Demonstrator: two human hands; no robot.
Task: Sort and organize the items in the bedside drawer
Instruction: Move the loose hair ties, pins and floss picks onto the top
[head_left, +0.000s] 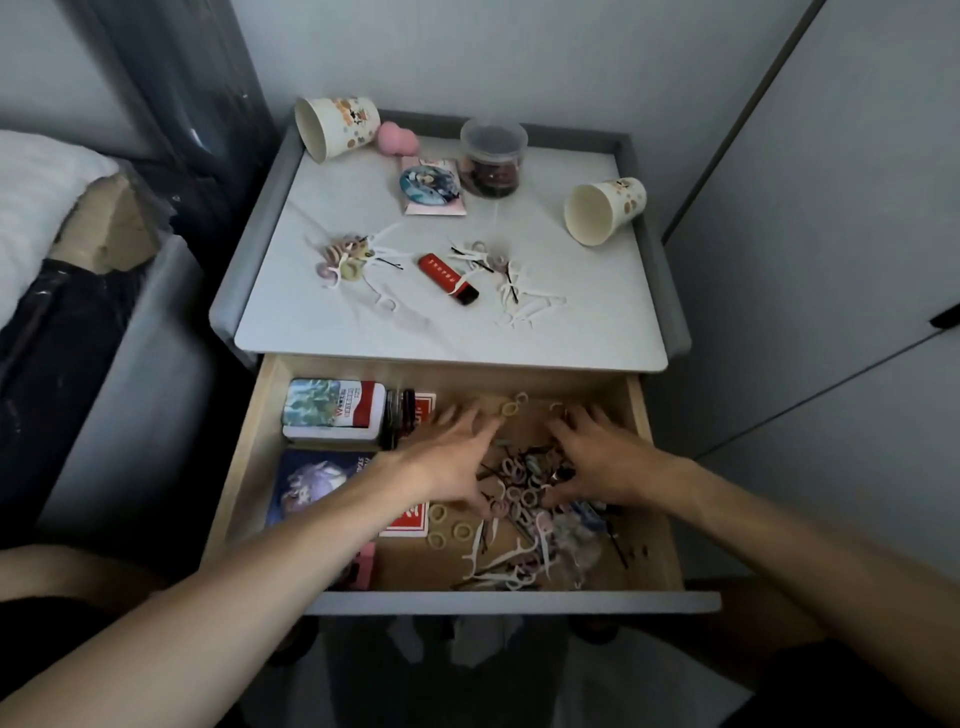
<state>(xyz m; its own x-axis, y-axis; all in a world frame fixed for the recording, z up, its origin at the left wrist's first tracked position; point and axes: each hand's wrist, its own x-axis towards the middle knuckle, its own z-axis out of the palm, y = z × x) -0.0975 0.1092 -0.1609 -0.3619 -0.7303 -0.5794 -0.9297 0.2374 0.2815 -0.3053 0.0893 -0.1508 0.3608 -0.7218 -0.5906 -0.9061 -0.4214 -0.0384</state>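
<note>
1. The drawer is pulled open, and both hands are held inside it
2. The left hand is seen in the middle of the drawer with its fingers spread wide apart; its thumb is lowered onto the pile of hair ties
3. The right hand is seen in the right half of the drawer, also spread, with its thumb set against the same pile; nothing is gripped by either hand, though both are slightly blurred
4. The pile, mixed with dark hairpins, is gathered in the drawer's centre between the two hands
5. White floss picks are scattered towards the drawer's front, with a few loose yellow ties just beside them
6. A printed tin is laid in the drawer's rear left corner, and a blue picture card is placed in front of it along the left wall
7. A red packet is partly hidden under the left wrist
8. On the tabletop above the drawer, two paper cups are tipped on their sides
9. A clear lidded tub, a round badge, a pink sponge and a red stick are also set there
10. Two small heaps of picks and ties are left on either side of the red stick
</note>
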